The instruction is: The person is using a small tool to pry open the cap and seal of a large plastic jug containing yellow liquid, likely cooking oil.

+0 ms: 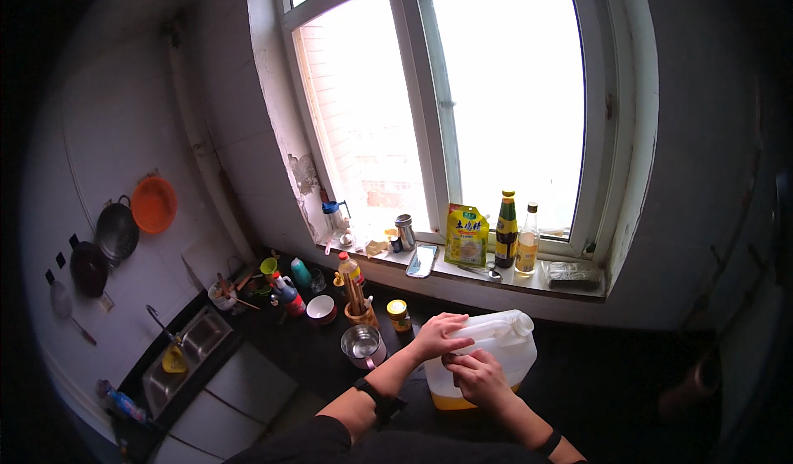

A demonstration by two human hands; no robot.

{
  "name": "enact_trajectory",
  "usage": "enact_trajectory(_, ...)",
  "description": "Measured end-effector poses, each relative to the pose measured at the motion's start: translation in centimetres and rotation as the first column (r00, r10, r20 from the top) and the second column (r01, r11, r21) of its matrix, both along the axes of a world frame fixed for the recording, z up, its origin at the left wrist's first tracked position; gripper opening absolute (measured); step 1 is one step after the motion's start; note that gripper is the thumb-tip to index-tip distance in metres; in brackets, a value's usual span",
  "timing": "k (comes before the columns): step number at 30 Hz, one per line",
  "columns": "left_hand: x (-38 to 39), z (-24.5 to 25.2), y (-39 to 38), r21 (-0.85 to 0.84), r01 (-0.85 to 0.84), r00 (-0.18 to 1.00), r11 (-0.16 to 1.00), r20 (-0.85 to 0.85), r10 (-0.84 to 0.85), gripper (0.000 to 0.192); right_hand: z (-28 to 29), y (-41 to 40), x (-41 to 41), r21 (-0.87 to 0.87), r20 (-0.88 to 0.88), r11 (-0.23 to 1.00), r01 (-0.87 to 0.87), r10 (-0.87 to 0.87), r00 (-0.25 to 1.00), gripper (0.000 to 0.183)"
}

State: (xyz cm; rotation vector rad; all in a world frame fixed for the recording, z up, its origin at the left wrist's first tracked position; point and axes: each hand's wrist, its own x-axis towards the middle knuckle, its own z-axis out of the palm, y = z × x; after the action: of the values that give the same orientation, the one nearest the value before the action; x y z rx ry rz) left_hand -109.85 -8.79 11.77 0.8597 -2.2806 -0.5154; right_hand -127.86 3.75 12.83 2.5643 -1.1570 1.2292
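In front of me on the dark countertop stands a large translucent plastic jug (508,355) with some yellow liquid at its bottom. Its mouth (523,323) points to the upper right and seems to have no cap on it. My left hand (438,338) lies against the jug's upper left shoulder, fingers stretched towards its handle (508,328). Just below, my right hand (480,374) is at the jug's near side with curled fingers. Something small and dark seems to be at its fingertips, but what it is cannot be made out.
Left of the jug are a steel-lined mug (363,343), a lidded jar (399,315), a chopstick holder (362,316) and a bowl (321,310). On the windowsill are a phone (422,261), a yellow seasoning pouch (466,236), a sauce bottle (506,232) and a clear bottle (527,244). A sink (201,334) lies left.
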Motion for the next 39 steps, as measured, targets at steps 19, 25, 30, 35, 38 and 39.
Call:
enact_trajectory(19,-0.2,0.5,0.5,-0.006,0.011,1.000,1.000,0.007,-0.011,0.048,-0.2,1.0,-6.0,-0.007,0.175,0.890,0.455,-0.447,0.877,0.018)
enact_trajectory(25,-0.1,0.2,0.4,-0.019,0.007,1.000,1.000,0.008,-0.006,0.049,-0.5,0.8,-6.1,-0.031,0.175,0.893,0.449,-0.437,0.882,0.019)
enact_trajectory(30,-0.2,0.2,0.3,-0.013,0.013,1.000,1.000,-0.001,-0.013,0.048,-0.7,0.7,-5.9,-0.048,0.152,0.890,0.453,-0.441,0.884,0.018)
enact_trajectory(35,-0.3,0.2,0.4,-0.006,0.004,1.000,1.000,-0.009,-0.004,0.047,-1.0,0.7,-5.8,-0.050,0.112,0.886,0.461,-0.454,0.884,0.019)
enact_trajectory(38,-0.3,0.3,0.5,-0.005,0.000,1.000,1.000,-0.011,0.000,0.047,-0.7,0.7,-5.2,-0.064,0.084,0.891,0.449,-0.444,0.892,0.019)
enact_trajectory(39,-0.3,0.3,0.5,-0.004,0.001,1.000,1.000,-0.010,-0.002,0.047,-0.6,0.8,-5.0,-0.078,0.068,0.897,0.434,-0.430,0.900,0.020)
